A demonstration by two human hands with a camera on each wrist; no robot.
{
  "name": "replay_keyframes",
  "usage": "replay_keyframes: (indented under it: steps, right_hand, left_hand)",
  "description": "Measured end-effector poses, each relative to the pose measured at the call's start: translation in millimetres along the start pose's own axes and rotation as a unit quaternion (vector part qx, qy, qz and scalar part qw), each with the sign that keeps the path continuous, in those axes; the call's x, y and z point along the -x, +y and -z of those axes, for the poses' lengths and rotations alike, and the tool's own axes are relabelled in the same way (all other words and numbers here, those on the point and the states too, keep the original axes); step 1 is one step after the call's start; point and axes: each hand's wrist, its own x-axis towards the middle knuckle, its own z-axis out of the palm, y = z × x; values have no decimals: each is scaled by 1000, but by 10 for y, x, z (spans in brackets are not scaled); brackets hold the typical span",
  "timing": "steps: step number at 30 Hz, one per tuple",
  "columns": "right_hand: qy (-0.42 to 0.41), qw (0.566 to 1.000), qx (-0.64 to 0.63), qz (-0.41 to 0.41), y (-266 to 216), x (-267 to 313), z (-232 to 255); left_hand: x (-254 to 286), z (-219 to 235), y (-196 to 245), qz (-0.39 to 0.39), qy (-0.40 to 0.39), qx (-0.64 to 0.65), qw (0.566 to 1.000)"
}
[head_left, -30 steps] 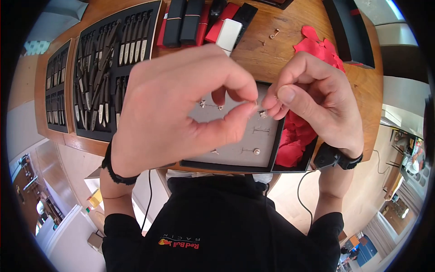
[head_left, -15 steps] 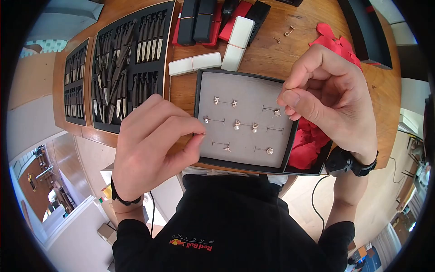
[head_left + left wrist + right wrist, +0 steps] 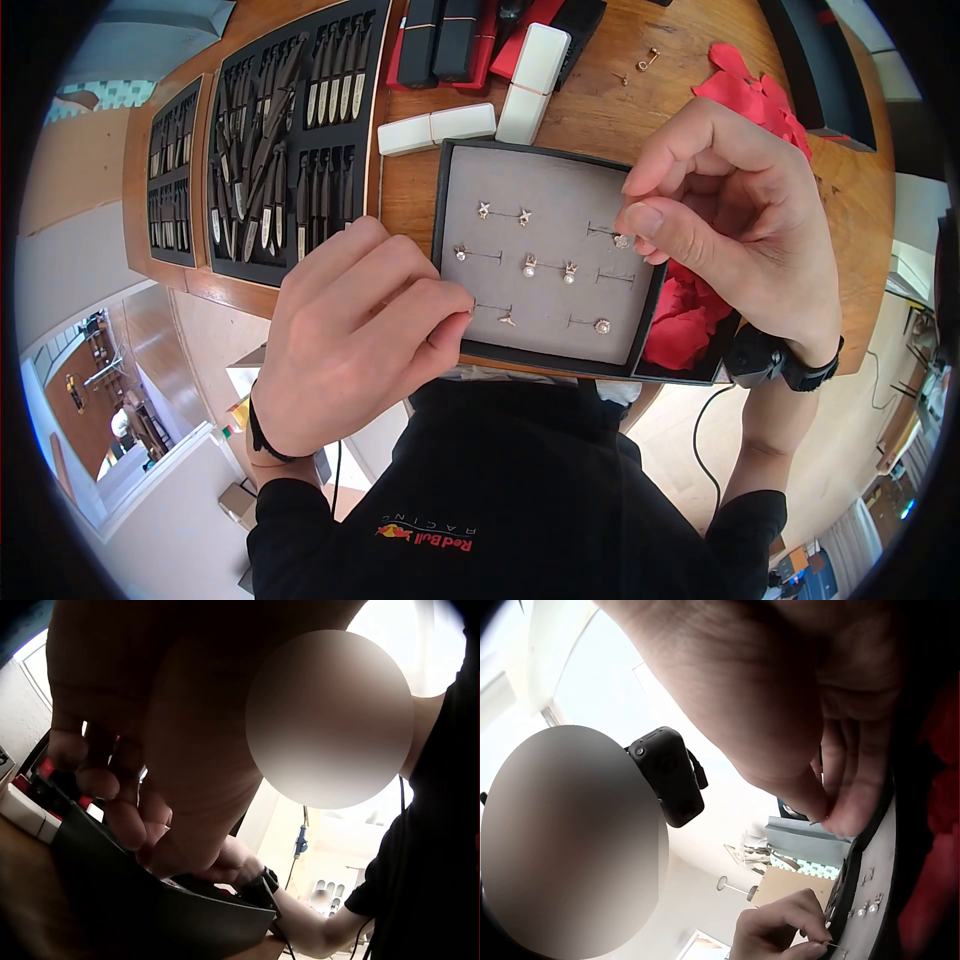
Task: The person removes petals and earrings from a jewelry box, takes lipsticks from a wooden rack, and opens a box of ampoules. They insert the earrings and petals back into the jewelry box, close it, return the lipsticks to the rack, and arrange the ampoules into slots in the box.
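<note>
My left hand [image 3: 350, 330], thumb and fingertips together, pinches a tiny gold-toned earring [image 3: 471, 308] at the lower left of a black box with a grey pad [image 3: 560, 170]. Most of that earring is hidden by the fingers. In the right wrist view, a thin line runs from the left hand [image 3: 776, 930] to the pad. Above the pad's right edge my right hand [image 3: 750, 210] pinches a small thin metal piece [image 3: 817, 821], mostly covered. Set in the pad are star-shaped earrings [image 3: 525, 217], pearl earrings [image 3: 530, 266] and a round one [image 3: 602, 326].
Red petals [image 3: 680, 335] fill the box's side compartment, with more petals [image 3: 745, 90] on the table. White cases [image 3: 440, 128] and black cases [image 3: 460, 40] stand behind. Trays [image 3: 270, 262] of dark-handled tools lie left. Loose gold pieces [image 3: 648, 60] rest at the back.
My left hand moved from beside the right hand, above the pad, to the box's lower left side. My right hand stays raised by the right edge. The head view has shifted.
</note>
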Motion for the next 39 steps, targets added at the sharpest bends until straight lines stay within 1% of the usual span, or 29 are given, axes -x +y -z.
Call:
replay_keyframes:
  steps: [6,9,11,12,14,16,20,22,26,28,32,35,39]
  right_hand:
    - [-6,1000,9,-1,-20,-3,5]
    - [-5,1000,0,1,-25,-14,3]
    - [-1,1000,-7,2,0,-14,6]
    - [3,1000,-1,14,8,-17,10]
    - [6,1000,7,26,5,-24,12]
    - [32,999,3,33,-8,-26,13]
    - [38,999,11,37,11,-40,29]
    - [19,998,-4,51,44,-48,38]
    - [15,998,-6,59,61,-53,49]
    - [-1,997,30,78,69,-53,63]
    - [-2,997,32,76,62,-50,61]
    - [9,996,21,81,70,-49,55]
    - [13,997,9,77,74,-52,54]
  left_hand:
    - [-52,13,40,-3,0,3,1000]
    - [-133,-27,73,-13,17,28,999]
    - [-217,-104,69,-48,19,54,997]
    - [-261,-129,68,-49,19,56,997]
    - [-352,-166,74,-84,-19,51,995]
    - [-430,-201,130,-90,-25,37,995]
    - [-553,-235,199,-103,-36,-15,994]
    - [-580,-249,223,-100,-40,-28,994]
    - [-611,-264,267,-89,-60,-62,992]
    - [-636,-255,285,-83,-69,-56,993]
    - [-641,-219,264,-81,-94,-54,991]
    - [-608,-198,255,-77,-81,-56,992]
    - [-577,-185,239,-75,-82,-37,993]
